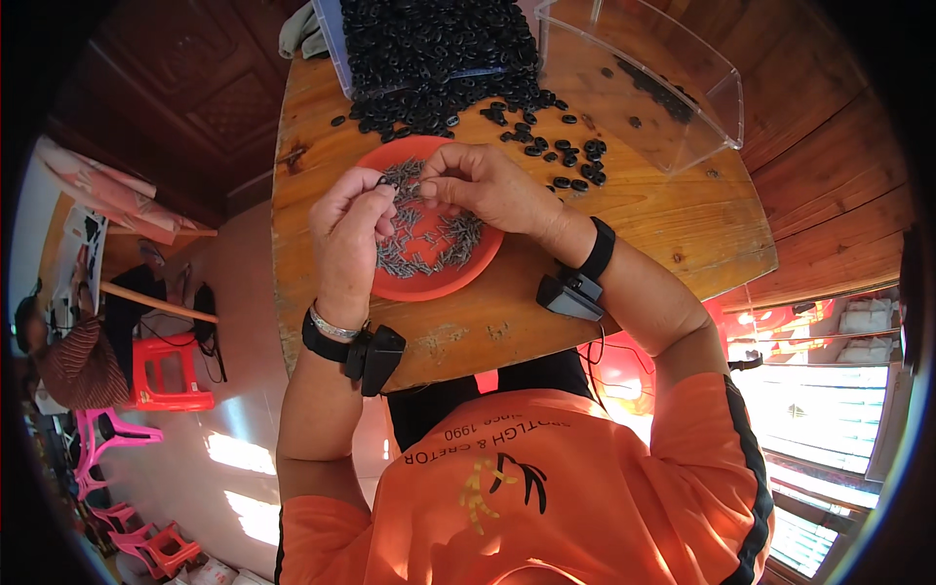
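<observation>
My left hand [349, 229] is over the left side of an orange-red plate [429, 289], its thumb and forefinger pinched on a small black oval piece [386, 181]. My right hand [478, 185] hangs over the plate's upper right, thumb and fingertips pressed together close to that piece. Whatever the right fingertips hold is too small to make out. Many small grey metal screws [456, 244] lie in the plate around a bare middle. Both wrists wear black straps with dark box-shaped devices.
Beyond the plate, a tilted clear bin [337, 49] spills a heap of black oval pieces [439, 58] onto the wooden table [643, 229]. Loose pieces [585, 171] lie scattered to its right, near another transparent box [682, 122]. A red stool [168, 375] stands on the floor at left.
</observation>
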`<act>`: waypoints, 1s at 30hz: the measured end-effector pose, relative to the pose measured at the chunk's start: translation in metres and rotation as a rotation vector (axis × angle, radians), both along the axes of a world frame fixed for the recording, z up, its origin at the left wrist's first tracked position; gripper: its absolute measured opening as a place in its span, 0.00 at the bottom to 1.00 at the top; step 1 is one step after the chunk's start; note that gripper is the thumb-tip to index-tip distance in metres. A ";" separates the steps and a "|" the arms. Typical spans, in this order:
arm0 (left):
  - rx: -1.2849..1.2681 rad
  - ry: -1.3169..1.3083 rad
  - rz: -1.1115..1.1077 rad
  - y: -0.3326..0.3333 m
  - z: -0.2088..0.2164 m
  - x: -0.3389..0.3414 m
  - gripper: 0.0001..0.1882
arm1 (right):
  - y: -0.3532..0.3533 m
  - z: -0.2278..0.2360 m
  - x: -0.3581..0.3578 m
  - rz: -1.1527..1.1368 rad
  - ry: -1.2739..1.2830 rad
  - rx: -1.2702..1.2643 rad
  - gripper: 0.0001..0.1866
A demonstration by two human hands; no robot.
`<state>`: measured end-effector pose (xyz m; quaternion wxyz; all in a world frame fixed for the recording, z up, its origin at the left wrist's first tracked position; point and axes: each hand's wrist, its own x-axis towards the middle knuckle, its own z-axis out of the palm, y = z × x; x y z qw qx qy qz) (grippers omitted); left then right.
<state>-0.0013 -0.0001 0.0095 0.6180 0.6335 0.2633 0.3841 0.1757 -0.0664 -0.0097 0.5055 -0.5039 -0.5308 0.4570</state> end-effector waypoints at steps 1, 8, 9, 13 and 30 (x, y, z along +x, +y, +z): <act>0.001 0.001 0.000 0.000 0.000 0.000 0.05 | 0.000 0.000 0.001 0.005 0.002 0.008 0.05; -0.049 -0.013 -0.133 0.003 -0.002 0.003 0.07 | -0.005 0.005 -0.004 -0.052 -0.130 0.151 0.05; -0.040 0.023 -0.155 0.003 -0.003 0.002 0.07 | -0.005 0.004 -0.006 -0.046 -0.194 0.160 0.05; -0.052 0.021 -0.170 0.004 -0.005 0.002 0.07 | -0.008 0.007 -0.012 -0.051 -0.164 0.203 0.05; -0.009 0.010 -0.109 0.003 0.000 0.001 0.07 | -0.008 0.010 0.001 -0.062 0.024 0.110 0.08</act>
